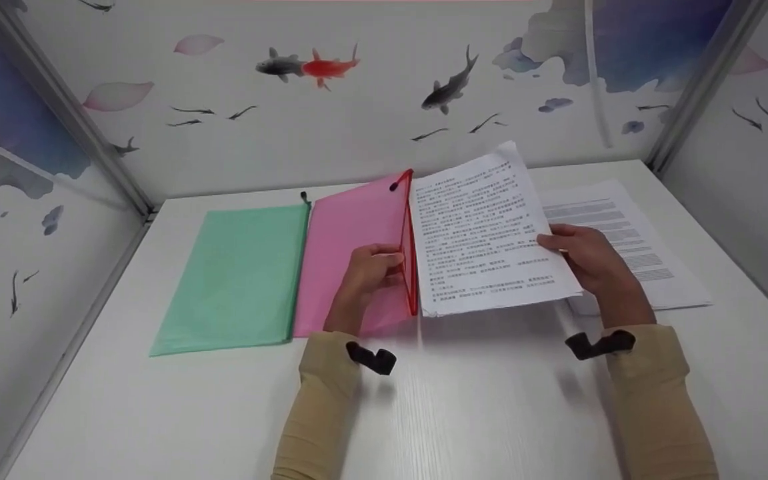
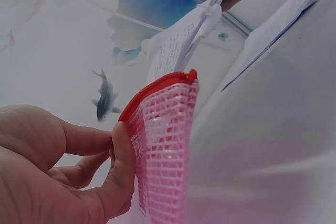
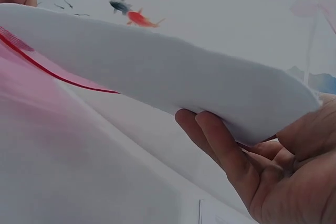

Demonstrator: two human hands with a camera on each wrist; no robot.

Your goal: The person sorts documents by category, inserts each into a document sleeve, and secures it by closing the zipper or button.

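On the white counter [image 1: 491, 400], the pink mesh zip pouch [image 1: 357, 247] lies just beside a green pouch [image 1: 237, 273], its red-zippered edge pinched and lifted by the left hand [image 1: 365, 270]. The right hand [image 1: 587, 257] grips the printed paper sheets [image 1: 484, 233] at their right edge, their left edge at the pouch mouth. Judged light, limp and easily creased, the sheets are best held near an edge with fingers beneath
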